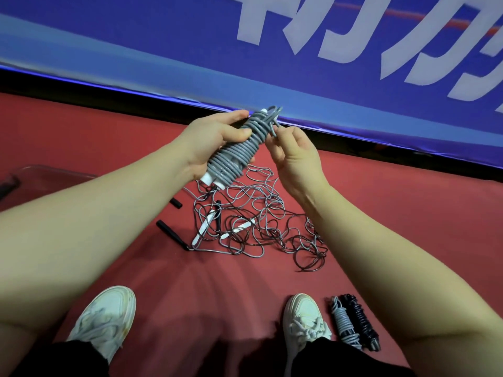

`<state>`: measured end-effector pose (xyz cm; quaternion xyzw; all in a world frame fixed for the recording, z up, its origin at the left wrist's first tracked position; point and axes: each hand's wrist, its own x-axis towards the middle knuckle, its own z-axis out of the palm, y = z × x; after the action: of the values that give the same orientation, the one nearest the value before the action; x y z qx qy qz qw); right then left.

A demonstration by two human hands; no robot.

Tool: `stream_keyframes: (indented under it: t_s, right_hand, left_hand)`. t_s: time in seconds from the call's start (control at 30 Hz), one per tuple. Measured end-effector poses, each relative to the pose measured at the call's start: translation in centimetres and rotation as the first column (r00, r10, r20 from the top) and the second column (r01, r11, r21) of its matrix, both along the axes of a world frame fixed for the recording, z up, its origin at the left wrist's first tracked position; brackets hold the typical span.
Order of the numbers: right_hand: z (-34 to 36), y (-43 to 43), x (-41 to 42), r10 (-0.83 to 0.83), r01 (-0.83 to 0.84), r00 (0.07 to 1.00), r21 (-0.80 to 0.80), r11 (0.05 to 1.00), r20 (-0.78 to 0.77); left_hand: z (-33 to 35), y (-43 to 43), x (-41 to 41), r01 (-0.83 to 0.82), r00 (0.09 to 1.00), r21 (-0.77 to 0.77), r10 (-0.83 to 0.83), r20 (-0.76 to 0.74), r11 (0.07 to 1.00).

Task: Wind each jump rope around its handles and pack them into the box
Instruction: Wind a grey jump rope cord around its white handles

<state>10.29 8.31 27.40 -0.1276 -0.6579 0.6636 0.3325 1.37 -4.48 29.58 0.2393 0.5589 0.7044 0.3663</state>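
My left hand (215, 140) grips a grey jump rope (234, 156) wound in tight coils round its white handles, held up over the floor. My right hand (292, 148) pinches the rope's loose end loop (273, 122) at the top of the bundle. Below lies a tangled heap of grey and dark ropes (258, 221) with white handles (202, 229) and black handles (171, 232) on the red floor. Two wound bundles, one grey (344, 322) and one black (360, 319), lie beside my right shoe. A clear box (43, 175) sits at the far left, partly behind my left forearm.
A blue banner (245, 50) with white lettering runs along the floor's far edge. My two white shoes (106, 322) stand on the red floor near the bottom of the view.
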Motion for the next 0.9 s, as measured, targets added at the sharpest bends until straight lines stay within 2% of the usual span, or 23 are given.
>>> stream_keyframes:
  t_s: [0.1, 0.17, 0.3, 0.47, 0.57, 0.73, 0.9]
  right_hand:
    - [0.1, 1.1, -0.1, -0.107, 0.076, 0.99, 0.28, 0.957, 0.095]
    - [0.7, 1.6, 0.0, -0.172, 0.11, 0.976, 0.376, 0.92, 0.136]
    - [2.4, 1.4, 0.8, -0.074, 0.001, 0.953, 0.241, 0.971, 0.295]
    - [4.0, 1.4, 2.5, -0.038, -0.043, 0.914, 0.19, 0.981, 0.404]
    - [4.5, 1.4, 3.5, -0.039, -0.053, 0.883, 0.182, 0.982, 0.468]
    - [4.8, 1.6, 6.7, 0.036, -0.176, 0.823, 0.194, 0.965, 0.568]
    - [4.7, 2.0, 10.6, -0.086, -0.136, 0.794, 0.314, 0.94, 0.601]
  left_hand:
    - [0.3, -0.2, -0.1, 0.047, 0.999, -0.014, -0.047, -0.005, 0.999]
    - [0.5, 0.0, -0.1, 0.057, 0.998, -0.062, -0.058, -0.001, 0.996]
    - [0.1, 0.5, 0.5, 0.07, 0.994, -0.206, -0.084, -0.063, 0.976]
    - [-0.4, 1.1, 1.7, 0.025, 1.0, -0.278, -0.025, 0.003, 0.96]
    - [0.1, 1.6, 2.6, 0.011, 1.0, -0.259, -0.003, 0.03, 0.966]
    - [1.3, 2.7, 5.8, 0.035, 0.994, -0.165, -0.017, 0.108, 0.986]
    - [1.4, 4.8, 9.9, 0.095, 0.975, -0.114, -0.07, 0.212, 0.989]
